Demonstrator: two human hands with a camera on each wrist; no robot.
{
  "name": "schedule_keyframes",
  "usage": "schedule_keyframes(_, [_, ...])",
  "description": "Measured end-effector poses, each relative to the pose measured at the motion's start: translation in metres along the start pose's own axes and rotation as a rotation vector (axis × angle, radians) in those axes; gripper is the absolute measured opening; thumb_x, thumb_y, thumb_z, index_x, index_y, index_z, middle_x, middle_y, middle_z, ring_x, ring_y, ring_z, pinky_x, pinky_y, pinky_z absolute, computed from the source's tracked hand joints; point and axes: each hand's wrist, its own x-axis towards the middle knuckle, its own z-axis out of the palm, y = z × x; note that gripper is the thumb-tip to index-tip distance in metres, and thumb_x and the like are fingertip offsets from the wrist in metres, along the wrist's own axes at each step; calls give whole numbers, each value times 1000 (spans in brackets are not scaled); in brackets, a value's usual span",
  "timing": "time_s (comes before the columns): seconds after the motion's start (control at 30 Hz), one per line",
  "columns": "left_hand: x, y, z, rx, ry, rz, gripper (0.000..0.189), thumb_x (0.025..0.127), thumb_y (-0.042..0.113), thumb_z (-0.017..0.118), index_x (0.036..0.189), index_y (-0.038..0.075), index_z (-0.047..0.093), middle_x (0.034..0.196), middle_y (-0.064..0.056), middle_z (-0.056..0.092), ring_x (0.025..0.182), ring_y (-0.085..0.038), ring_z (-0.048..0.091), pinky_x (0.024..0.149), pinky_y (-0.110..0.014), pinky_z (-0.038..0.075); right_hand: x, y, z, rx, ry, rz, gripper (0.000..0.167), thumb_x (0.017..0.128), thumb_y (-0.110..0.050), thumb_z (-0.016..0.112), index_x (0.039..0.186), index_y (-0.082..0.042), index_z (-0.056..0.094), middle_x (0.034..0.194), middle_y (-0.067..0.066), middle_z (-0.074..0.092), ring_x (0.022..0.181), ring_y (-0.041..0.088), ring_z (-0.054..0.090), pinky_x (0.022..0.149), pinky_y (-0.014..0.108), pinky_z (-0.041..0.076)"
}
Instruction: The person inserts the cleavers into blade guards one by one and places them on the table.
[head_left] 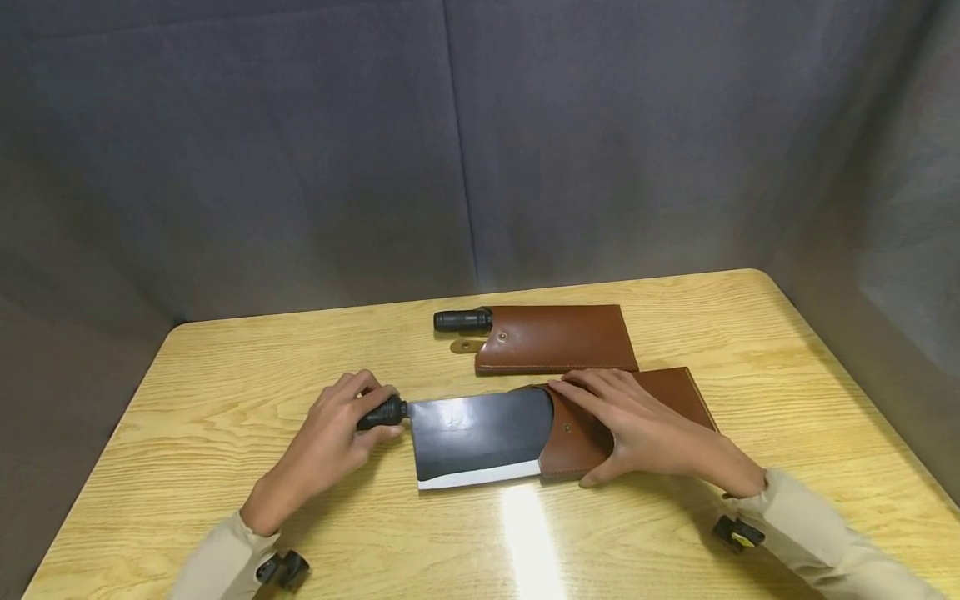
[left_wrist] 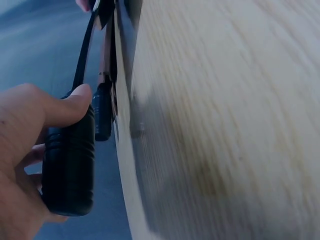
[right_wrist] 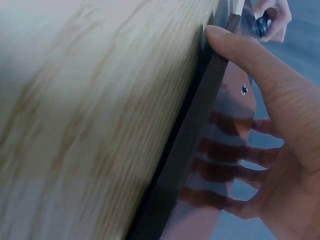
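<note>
My left hand [head_left: 330, 437] grips the black ridged handle [left_wrist: 69, 167] of a cleaver, its thumb along the handle's side. The broad dark blade [head_left: 476, 433], with a bright edge facing me, points right. Its far end lies inside the mouth of a brown leather sheath [head_left: 567, 454], which hides that part. My right hand [head_left: 633, 425] spans this sheath, holding it by both long edges. In the right wrist view the thumb is on the sheath's dark edge [right_wrist: 187, 140], and the other fingers reach across to the opposite side.
Just behind lies a second brown sheath [head_left: 555, 337] with a black-handled [head_left: 459, 321] knife in it and a small snap strap [head_left: 467, 346] sticking out. The wooden table [head_left: 247, 367] has rounded back corners. Grey cloth [head_left: 300, 167] hangs behind and at both sides.
</note>
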Motion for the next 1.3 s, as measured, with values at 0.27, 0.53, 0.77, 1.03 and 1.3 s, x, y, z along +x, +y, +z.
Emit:
schedule_keyframes(0.27, [3, 6, 1, 111, 38, 25, 45, 81, 21, 92, 118, 2, 76, 104, -6, 66, 89, -23, 58, 80, -44, 46, 4, -3, 5, -35, 25, -25, 123, 65, -54, 97, 162, -12, 36, 158, 20, 42, 146, 41, 40, 116, 70, 29])
schedule_keyframes(0.53, [1, 6, -1, 259, 79, 81, 46, 81, 20, 92, 121, 4, 77, 107, -9, 72, 94, -28, 68, 88, -50, 44, 13, -10, 9, -30, 16, -71, 120, 67, -56, 95, 163, -14, 36, 157, 17, 43, 145, 38, 41, 117, 69, 30])
schedule_keyframes(0.77, [2, 8, -1, 268, 72, 77, 46, 79, 10, 91, 123, 3, 76, 109, -10, 70, 98, -30, 68, 88, -51, 44, 14, -13, 9, -36, 23, -55, 123, 65, -56, 96, 163, -14, 36, 157, 18, 43, 145, 38, 41, 118, 68, 29])
schedule_keyframes(1.03, [3, 10, 1, 176, 73, 57, 42, 82, 7, 89, 122, 1, 75, 109, -10, 69, 98, -31, 66, 89, -54, 43, 17, -14, 9, -13, 30, -51, 123, 66, -58, 95, 164, -16, 33, 156, 12, 44, 145, 34, 42, 118, 68, 30])
schedule_keyframes(1.3, [6, 16, 2, 106, 62, 25, 42, 84, 3, 86, 124, -1, 74, 110, -10, 67, 100, -30, 62, 90, -53, 40, 20, -20, 8, -1, 18, -39, 122, 67, -59, 94, 165, -17, 33, 158, 17, 42, 146, 38, 42, 117, 70, 29])
